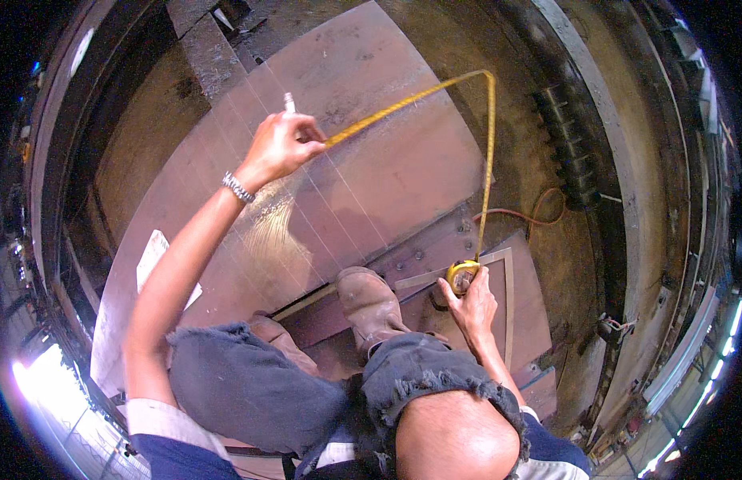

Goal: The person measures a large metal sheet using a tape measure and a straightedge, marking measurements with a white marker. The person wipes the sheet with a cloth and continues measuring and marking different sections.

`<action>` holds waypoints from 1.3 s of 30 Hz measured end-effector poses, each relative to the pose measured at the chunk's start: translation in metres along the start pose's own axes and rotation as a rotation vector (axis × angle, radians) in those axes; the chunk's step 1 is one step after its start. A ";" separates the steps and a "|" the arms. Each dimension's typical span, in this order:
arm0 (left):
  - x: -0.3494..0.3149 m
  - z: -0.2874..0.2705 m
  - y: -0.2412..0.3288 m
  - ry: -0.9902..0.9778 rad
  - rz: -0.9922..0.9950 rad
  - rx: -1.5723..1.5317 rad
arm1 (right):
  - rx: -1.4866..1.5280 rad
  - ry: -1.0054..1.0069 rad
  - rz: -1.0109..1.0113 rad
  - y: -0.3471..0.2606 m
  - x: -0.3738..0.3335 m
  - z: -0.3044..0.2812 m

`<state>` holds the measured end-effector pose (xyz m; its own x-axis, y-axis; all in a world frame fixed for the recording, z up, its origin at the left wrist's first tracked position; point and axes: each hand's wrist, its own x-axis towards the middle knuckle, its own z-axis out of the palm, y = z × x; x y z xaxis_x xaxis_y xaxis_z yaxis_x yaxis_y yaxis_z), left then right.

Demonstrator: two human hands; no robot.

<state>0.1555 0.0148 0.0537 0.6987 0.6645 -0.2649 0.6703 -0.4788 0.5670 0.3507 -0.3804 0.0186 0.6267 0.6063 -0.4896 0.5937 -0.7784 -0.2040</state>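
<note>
My left hand (281, 146), with a metal-band watch at its wrist, is raised over a large reddish-brown metal plate (363, 88). Its thumb and fingers pinch the end of a yellow tape measure blade (399, 105). A short white stick, perhaps chalk or a marker (289, 102), pokes up from the same hand. Lower right, my right hand (472, 304) is closed round the yellow tape measure case (463, 278). Between both hands the pulled-out blade runs up, bends sharply at the upper right and drops to the case.
Thin straight lines mark the plate. A white sheet (153, 260) lies by my left forearm. My brown boot (367, 302) rests near the plate's near edge. A flat metal square (508, 308) lies right of my right hand. Further right are an orange hose (539, 220) and a dark ribbed cylinder (567, 148).
</note>
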 end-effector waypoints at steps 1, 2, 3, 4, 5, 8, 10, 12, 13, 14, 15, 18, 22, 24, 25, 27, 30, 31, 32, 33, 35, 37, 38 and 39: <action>0.013 0.001 0.011 -0.050 0.049 -0.019 | 0.020 0.020 0.021 0.002 0.000 0.001; 0.023 0.001 0.019 -0.053 0.061 0.015 | 0.045 0.034 0.032 0.001 0.001 0.002; 0.035 0.001 0.027 -0.057 0.072 0.047 | 0.069 0.047 0.044 0.002 0.001 0.003; 0.049 0.002 0.034 -0.060 0.090 0.079 | 0.084 0.081 0.030 0.005 0.001 0.006; 0.061 0.003 0.034 -0.035 0.074 0.097 | 0.103 0.113 0.006 0.006 0.001 0.011; 0.093 0.023 0.024 0.026 0.028 0.113 | 0.160 0.150 0.004 0.004 0.001 0.017; 0.104 0.037 0.021 0.064 -0.001 0.086 | 0.197 0.139 0.021 0.002 -0.001 0.016; 0.110 0.047 0.018 0.069 -0.049 0.039 | 0.219 0.143 0.020 0.000 -0.002 0.015; 0.112 0.052 0.020 0.066 -0.068 0.011 | 0.216 0.161 0.019 0.001 -0.002 0.015; 0.114 0.056 0.021 0.057 -0.068 -0.001 | 0.204 0.173 0.018 0.003 -0.002 0.017; 0.116 0.058 0.021 0.049 -0.068 -0.011 | 0.193 0.184 0.015 0.005 -0.001 0.020; 0.116 0.063 0.022 0.078 -0.054 0.006 | 0.206 0.177 0.025 0.003 -0.001 0.017; 0.115 0.062 0.023 0.073 -0.017 0.027 | 0.200 0.228 -0.020 0.001 -0.001 0.013; 0.113 0.059 0.026 0.043 -0.041 0.018 | 0.212 0.197 0.004 0.005 0.000 0.016; 0.112 0.057 0.023 0.032 -0.057 0.021 | 0.224 0.180 0.010 0.004 0.001 0.016; 0.112 0.058 0.021 0.026 -0.068 -0.015 | 0.212 0.186 0.004 0.003 0.002 0.015; 0.112 0.059 0.022 0.029 -0.060 -0.017 | 0.227 0.183 -0.006 0.003 0.001 0.013; 0.111 0.059 0.023 0.032 -0.053 -0.016 | 0.236 0.182 -0.009 0.003 0.001 0.013; 0.110 0.059 0.023 0.035 -0.046 -0.014 | 0.230 0.184 -0.008 0.002 0.001 0.012; 0.111 0.060 0.025 0.056 -0.035 -0.001 | 0.225 0.185 -0.008 0.001 0.002 0.011; 0.111 0.062 0.022 0.097 -0.016 0.028 | 0.226 0.182 -0.012 0.000 0.001 0.010; 0.111 0.064 0.021 0.103 -0.009 0.039 | 0.237 0.182 -0.016 0.000 0.001 0.010; 0.112 0.064 0.021 0.107 -0.004 0.044 | 0.240 0.181 -0.015 0.001 0.002 0.010; 0.113 0.065 0.021 0.105 0.001 0.047 | 0.243 0.180 -0.014 0.001 0.002 0.010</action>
<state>0.2647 0.0426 -0.0145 0.6707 0.7195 -0.1800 0.6825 -0.5038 0.5295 0.3473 -0.3817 0.0090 0.7112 0.6198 -0.3317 0.4784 -0.7725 -0.4177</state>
